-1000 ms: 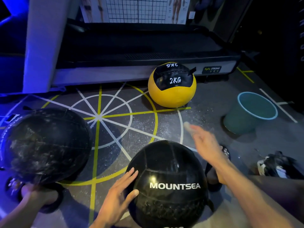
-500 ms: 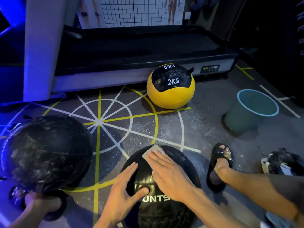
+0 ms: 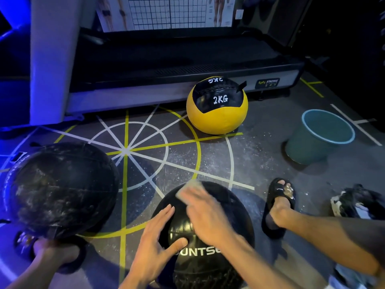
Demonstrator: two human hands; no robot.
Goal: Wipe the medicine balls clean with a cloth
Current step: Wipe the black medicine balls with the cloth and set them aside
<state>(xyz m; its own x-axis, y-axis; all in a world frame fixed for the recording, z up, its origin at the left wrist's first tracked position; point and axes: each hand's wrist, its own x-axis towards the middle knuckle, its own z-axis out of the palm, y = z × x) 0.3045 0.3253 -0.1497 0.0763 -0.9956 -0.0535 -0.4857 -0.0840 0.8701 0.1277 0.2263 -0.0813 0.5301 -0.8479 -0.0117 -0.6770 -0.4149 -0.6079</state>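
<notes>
left hand [image 3: 155, 239]: lies flat on the near-left side of the black ball [image 3: 208, 257], fingers straight and spread, thumb stretched out across the leather above the white lettering.
right hand [image 3: 205, 217]: comes in from the right across the top of the black ball, fingers extended and blurred, pressing a pale cloth [image 3: 190, 189] against the far upper surface; the cloth shows just past the fingertips.
black ball: sits on the floor [image 3: 260, 163] directly in front of the person, between both hands.
dusty ball [image 3: 60, 188]: left of the black ball, well apart from it, streaked with white marks.
yellow ball [image 3: 216, 106]: beyond the black ball, marked 2kg, resting against the base of the treadmill [image 3: 166, 65].
bucket [image 3: 318, 136]: teal, upright, far right of the black ball; i cannot tell what is inside it.
sandalled foot [image 3: 279, 207]: just right of the black ball.
</notes>
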